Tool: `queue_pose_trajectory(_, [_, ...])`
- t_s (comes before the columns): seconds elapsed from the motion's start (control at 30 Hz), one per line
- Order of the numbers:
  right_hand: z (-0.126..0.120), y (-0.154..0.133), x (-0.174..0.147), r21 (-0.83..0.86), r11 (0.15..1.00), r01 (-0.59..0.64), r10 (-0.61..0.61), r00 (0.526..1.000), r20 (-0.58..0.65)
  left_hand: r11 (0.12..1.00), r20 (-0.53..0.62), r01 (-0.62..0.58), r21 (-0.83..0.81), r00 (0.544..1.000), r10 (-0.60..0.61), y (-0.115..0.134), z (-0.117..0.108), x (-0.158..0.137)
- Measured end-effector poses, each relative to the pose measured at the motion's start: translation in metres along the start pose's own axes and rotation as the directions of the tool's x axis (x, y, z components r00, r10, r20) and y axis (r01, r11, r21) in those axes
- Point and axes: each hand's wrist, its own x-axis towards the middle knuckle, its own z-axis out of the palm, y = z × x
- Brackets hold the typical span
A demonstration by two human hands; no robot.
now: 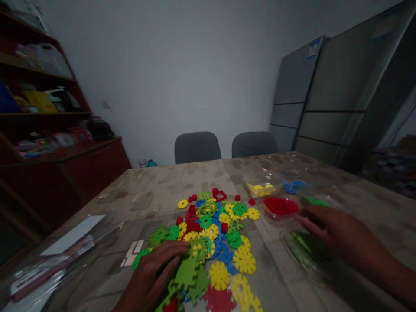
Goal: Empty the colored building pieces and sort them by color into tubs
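Observation:
My left hand point(156, 271) lies at the near left of a heap of plastic building pieces, its fingers stretched out and touching light green interlocking squares point(186, 272). Around it are yellow notched discs point(219, 275), blue pieces point(222, 249), darker green discs point(206, 221) and red blocks point(194, 227). On the other side, my right hand point(328, 223) hovers over a clear tub with light green pieces point(300, 247). Its thumb and fingers are apart, slightly blurred, and I see nothing between them. Just left of the fingertips sits a tub of red pieces point(280, 205).
Farther back stand clear tubs with yellow pieces point(261, 189) and blue pieces point(294, 186); green pieces point(316, 201) show behind my right hand. Clear plastic bags point(65, 264) lie on the left. Two grey chairs point(197, 146) stand beyond the table point(156, 186).

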Motion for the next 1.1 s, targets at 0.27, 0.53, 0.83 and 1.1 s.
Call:
queue_pose_trajectory(0.27, [0.027,-0.01,-0.054,-0.03,0.956,0.293,-0.294,0.955,-0.041,0.999,0.035,0.035,0.013,0.999,-0.035,-0.002,0.0,-0.002])
queue_pose_trajectory(0.53, [0.009,-0.058,-0.031,0.132,0.931,0.339,-0.326,0.939,-0.11,0.998,0.037,0.055,0.013,0.998,-0.056,0.0,0.001,0.002])
queue_pose_trajectory(0.83, [0.037,-0.141,0.009,0.134,0.988,0.071,-0.133,0.836,0.532,0.997,0.006,-0.06,0.04,0.998,0.06,-0.001,-0.009,-0.002])
queue_pose_trajectory(1.1, [0.075,-0.149,0.021,0.177,0.984,0.039,-0.112,0.898,0.426,0.98,0.025,-0.176,0.095,0.984,0.175,0.005,-0.005,-0.002])
